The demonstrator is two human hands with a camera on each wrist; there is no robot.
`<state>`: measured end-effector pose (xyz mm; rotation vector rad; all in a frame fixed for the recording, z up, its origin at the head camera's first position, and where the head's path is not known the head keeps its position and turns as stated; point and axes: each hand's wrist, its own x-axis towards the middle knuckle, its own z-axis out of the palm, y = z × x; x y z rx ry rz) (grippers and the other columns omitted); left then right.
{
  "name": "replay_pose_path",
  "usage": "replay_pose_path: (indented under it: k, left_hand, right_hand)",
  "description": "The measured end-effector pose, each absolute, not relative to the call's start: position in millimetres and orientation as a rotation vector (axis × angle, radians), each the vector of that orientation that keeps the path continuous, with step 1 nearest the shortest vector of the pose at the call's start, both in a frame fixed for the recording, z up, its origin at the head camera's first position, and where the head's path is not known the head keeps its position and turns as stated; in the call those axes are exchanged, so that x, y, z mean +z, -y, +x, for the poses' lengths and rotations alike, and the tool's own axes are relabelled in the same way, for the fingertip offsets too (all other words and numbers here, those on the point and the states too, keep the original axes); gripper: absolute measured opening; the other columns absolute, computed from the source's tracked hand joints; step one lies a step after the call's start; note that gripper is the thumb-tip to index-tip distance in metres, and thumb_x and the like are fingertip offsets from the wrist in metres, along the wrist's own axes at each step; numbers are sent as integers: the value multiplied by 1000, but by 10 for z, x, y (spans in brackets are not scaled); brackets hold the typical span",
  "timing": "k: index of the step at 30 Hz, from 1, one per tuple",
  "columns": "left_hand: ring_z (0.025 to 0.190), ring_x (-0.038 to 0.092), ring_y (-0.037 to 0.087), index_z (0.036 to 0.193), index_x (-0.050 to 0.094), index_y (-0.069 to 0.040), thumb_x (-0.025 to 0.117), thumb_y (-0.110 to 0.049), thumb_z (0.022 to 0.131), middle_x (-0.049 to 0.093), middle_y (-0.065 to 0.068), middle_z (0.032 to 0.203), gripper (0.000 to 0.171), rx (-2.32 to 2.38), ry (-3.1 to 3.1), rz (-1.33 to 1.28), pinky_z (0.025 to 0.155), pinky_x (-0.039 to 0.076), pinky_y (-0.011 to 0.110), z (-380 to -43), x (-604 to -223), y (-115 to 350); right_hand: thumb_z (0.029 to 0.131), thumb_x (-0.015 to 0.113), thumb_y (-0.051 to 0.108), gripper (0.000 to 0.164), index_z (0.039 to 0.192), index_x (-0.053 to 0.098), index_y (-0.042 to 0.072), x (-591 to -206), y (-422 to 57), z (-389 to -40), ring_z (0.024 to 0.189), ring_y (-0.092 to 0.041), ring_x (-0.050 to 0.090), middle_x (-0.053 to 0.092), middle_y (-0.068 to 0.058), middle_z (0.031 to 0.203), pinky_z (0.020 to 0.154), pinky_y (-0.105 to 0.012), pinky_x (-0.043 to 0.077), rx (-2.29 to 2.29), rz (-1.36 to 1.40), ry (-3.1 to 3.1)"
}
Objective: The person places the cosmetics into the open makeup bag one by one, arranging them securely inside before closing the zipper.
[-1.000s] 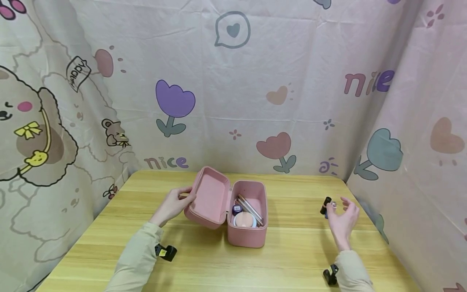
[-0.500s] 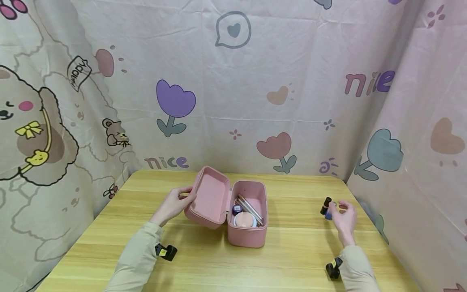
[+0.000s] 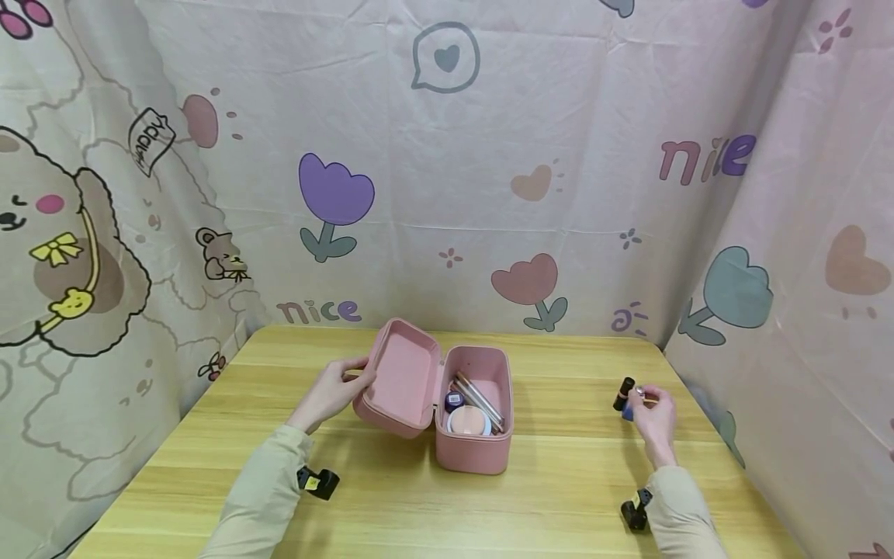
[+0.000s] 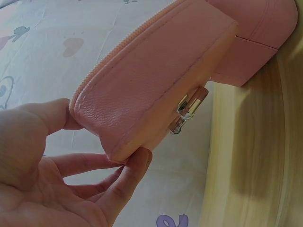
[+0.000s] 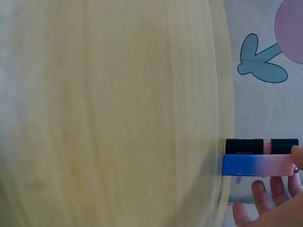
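My left hand [image 3: 331, 396] grips the edge of the raised lid [image 3: 403, 373] of a pink cosmetic case [image 3: 472, 456]. The left wrist view shows thumb and fingers pinching the lid's corner [image 4: 118, 109], near a metal clasp [image 4: 189, 109]. Over at the right, the thumb and fingertips of my right hand [image 3: 656, 423] pinch the top of a slim blue-and-pink square tube [image 5: 255, 165] standing upright on the table. A black tube with a pink band [image 3: 624, 394] stands upright beside it. Part of the right hand lies outside the right wrist view.
Inside the case lie a round powder compact [image 3: 469, 421], a small dark jar [image 3: 454, 400] and several slim brushes or pencils [image 3: 479, 402]. The wooden table [image 3: 566, 497] ends at a patterned curtain [image 3: 447, 155] behind and at the sides.
My right hand has drawn its spread fingers together and lowered them onto the top of the blue-and-pink tube. The left hand and the case have stayed in place.
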<state>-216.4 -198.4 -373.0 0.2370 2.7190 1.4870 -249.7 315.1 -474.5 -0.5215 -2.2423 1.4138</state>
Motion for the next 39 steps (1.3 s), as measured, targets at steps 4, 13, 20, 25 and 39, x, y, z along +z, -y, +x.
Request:
replay_pose_path:
  k: [4, 13, 20, 25, 39]
  left_hand:
    - [122, 63, 41, 146, 44, 10, 56, -20, 102, 50, 31, 146, 54, 1487, -2717, 231, 96, 58, 45, -2161, -3732, 1983]
    - [121, 64, 41, 145, 45, 10, 56, -19, 102, 51, 30, 146, 53, 1488, -2725, 236, 95, 59, 43, -2169, -3732, 1976]
    - [124, 62, 42, 146, 44, 10, 55, -19, 103, 49, 30, 148, 53, 1484, -2719, 246, 97, 58, 45, -2170, -3731, 1982]
    - [123, 63, 41, 146, 45, 9, 55, -19, 103, 49, 30, 148, 53, 1487, -2716, 245, 96, 58, 44, -2168, -3733, 1984]
    - [123, 63, 40, 146, 44, 9, 56, -20, 103, 49, 30, 148, 53, 1482, -2722, 248, 97, 57, 45, -2170, -3736, 1984]
  right_hand:
    - [97, 58, 9, 30, 121, 54, -9, -4748, -3126, -2485, 77, 7, 43, 55, -21, 114, 61, -6, 40, 1412, -526, 2223]
    - [100, 57, 14, 29, 120, 55, -6, -4678, -3034, -2436, 78, 15, 41, 56, -11, 111, 66, -2, 37, 1353, -544, 2059]
    - [95, 64, 5, 19, 110, 60, -7, -4497, -2822, -2496, 86, 12, 48, 51, 9, 99, 73, 0, 42, 1286, -342, 1771]
    - [93, 64, -5, 18, 109, 60, -14, -4323, -2569, -2490, 91, 6, 50, 54, -1, 99, 79, -2, 45, 1272, -162, 1695]
    - [90, 66, -8, 20, 109, 61, -12, -4297, -2089, -2733, 101, -16, 59, 60, -23, 107, 91, -3, 48, 1228, 267, 1848]
